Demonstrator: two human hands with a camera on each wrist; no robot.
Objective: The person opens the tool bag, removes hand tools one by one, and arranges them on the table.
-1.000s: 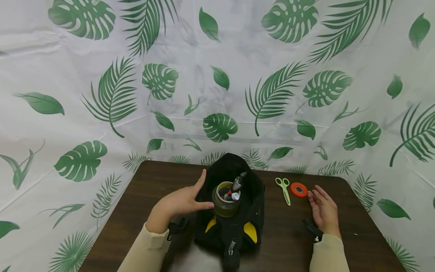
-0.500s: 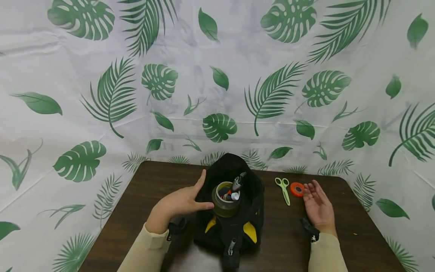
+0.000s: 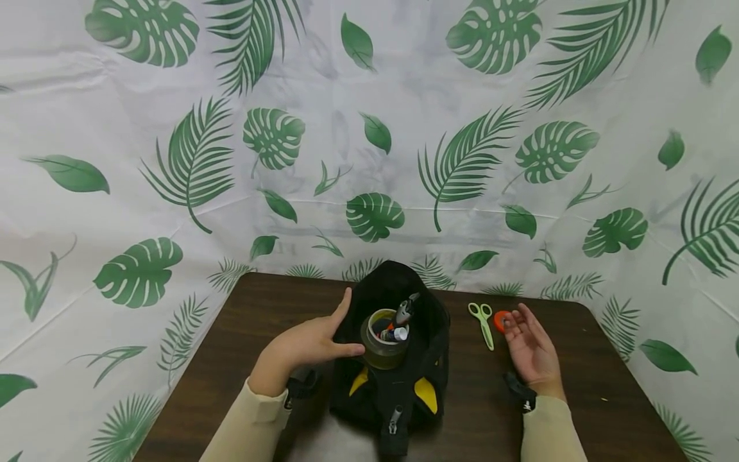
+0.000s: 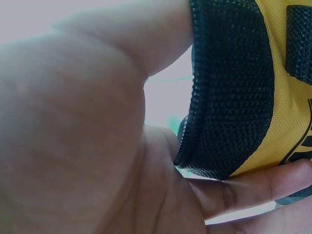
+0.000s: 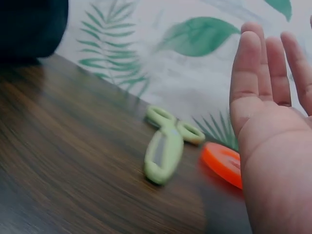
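Note:
My left hand (image 3: 306, 343) holds the side of a black bag (image 3: 430, 333) with yellow patches, its thumb by the opening. In the left wrist view, the black zipped rim (image 4: 234, 87) lies between thumb and fingers, and fingers stretch along the yellow outer side. Inside the bag is a wide olive roll of tape (image 3: 383, 356) with a pale core. A grey-and-black tool (image 3: 405, 311) and a small white-capped item (image 3: 398, 333) poke out of it. My right hand (image 3: 534, 356) is palm up with loose fingers, holding nothing, its fingertips overlapping an orange disc (image 3: 500, 321) with a dark centre.
Light green scissors (image 3: 483, 324) lie between the bag and the orange disc. The dark wooden table (image 3: 277, 295) ends at a white leaf-print cloth (image 3: 323, 224) behind it. A black strap with a zip pull (image 3: 394, 423) hangs at the bag's front.
My right hand has moved left and slightly up, now covering part of the orange disc. The left hand and the bag have stayed in place.

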